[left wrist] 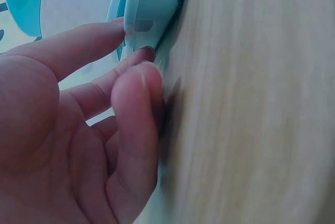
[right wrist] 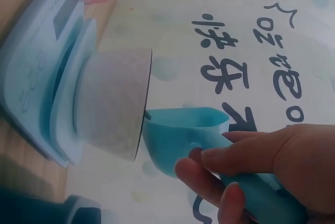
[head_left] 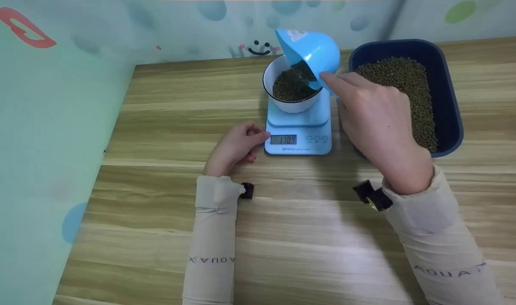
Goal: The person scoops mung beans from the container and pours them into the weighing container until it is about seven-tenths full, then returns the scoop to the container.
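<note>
My right hand (head_left: 378, 114) grips the handle of a light blue scoop (head_left: 323, 51), tilted over a white bowl (head_left: 294, 106) with a dark rim. Small dark green beans, like mung beans (head_left: 289, 84), lie in the bowl and at the scoop's mouth. Under the bowl is a pale blue kitchen scale (head_left: 300, 120) with lit digits on its display. My left hand (head_left: 239, 144) holds the scale's left front edge between thumb and finger, its other fingers curled. In the right wrist view, the scoop (right wrist: 183, 140) is at the rim of the bowl (right wrist: 112, 103).
A dark blue tub (head_left: 450, 110) of the same beans stands right of the scale, partly behind my right hand and wrist. The wooden table (head_left: 156, 190) meets a patterned wall covering (head_left: 198, 38) at the back and a pale green surface (head_left: 42, 127) at the left.
</note>
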A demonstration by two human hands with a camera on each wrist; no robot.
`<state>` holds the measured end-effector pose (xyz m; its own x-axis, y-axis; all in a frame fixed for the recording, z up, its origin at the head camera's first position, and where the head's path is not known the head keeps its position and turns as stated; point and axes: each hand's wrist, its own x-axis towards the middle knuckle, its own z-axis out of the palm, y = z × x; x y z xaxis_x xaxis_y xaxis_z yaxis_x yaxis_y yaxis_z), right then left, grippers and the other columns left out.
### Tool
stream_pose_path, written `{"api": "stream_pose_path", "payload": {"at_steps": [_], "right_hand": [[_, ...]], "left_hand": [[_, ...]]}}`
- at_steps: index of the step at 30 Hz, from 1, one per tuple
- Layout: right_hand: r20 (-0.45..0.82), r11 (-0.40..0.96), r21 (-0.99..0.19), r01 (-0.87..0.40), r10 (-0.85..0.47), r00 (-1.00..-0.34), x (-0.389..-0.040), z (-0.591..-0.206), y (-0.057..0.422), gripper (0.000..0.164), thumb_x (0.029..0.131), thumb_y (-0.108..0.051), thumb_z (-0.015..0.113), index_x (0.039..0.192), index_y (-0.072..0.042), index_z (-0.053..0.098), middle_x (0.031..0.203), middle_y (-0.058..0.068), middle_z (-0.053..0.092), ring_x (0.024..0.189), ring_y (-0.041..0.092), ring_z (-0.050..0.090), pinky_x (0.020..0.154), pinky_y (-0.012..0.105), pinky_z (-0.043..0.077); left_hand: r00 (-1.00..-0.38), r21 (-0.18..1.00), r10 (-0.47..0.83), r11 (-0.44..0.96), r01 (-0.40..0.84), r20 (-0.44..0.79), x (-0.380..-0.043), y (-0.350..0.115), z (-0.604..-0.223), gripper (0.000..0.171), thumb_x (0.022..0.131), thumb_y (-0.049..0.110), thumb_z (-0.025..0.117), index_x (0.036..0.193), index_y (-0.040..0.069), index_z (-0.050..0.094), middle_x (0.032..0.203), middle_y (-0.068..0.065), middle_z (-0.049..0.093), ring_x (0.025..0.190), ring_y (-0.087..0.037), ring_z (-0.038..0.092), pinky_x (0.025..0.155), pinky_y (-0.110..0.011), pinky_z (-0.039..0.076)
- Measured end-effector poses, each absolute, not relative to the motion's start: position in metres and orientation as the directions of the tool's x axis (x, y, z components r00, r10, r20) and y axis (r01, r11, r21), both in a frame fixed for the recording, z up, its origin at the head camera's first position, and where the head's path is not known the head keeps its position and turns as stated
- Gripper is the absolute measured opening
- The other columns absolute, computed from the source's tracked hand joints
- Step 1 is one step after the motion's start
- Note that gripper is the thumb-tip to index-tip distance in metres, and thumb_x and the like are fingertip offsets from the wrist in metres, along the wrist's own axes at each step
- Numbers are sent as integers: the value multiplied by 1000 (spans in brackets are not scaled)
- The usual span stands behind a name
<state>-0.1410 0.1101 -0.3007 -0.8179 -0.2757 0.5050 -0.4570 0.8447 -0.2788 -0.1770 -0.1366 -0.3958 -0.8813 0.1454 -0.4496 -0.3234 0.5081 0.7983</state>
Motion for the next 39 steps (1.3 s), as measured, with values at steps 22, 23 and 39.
{"api": "stream_pose_path", "payload": {"at_steps": [22,23,39], "right_hand": [[510,838,-299,-455,-263,-819,-140,-302,103,41,88,2,49,118,-21,63,98,5,69,50,21,52,39,33,35],[508,837,-306,-453,-258,-821,-140,-302,104,41,87,3,49,119,-20,63,97,5,69,50,22,52,39,33,35],[478,840,-372,-394,-191,-858,-136,-297,123,36,86,-16,54,122,-14,60,82,10,65,54,23,48,48,36,39]], "left_hand": [[-883,812,158,488,-319,-442,-176,-136,-396,24,90,32,58,105,13,56,84,-3,52,52,-10,48,47,-21,45],[-882,813,158,487,-321,-443,-176,-136,-396,24,91,32,58,105,13,56,83,-3,52,52,-10,48,47,-21,45],[-873,797,161,508,-327,-461,-181,-136,-398,23,90,34,58,104,16,57,90,-5,54,54,-11,49,49,-22,45]]}}
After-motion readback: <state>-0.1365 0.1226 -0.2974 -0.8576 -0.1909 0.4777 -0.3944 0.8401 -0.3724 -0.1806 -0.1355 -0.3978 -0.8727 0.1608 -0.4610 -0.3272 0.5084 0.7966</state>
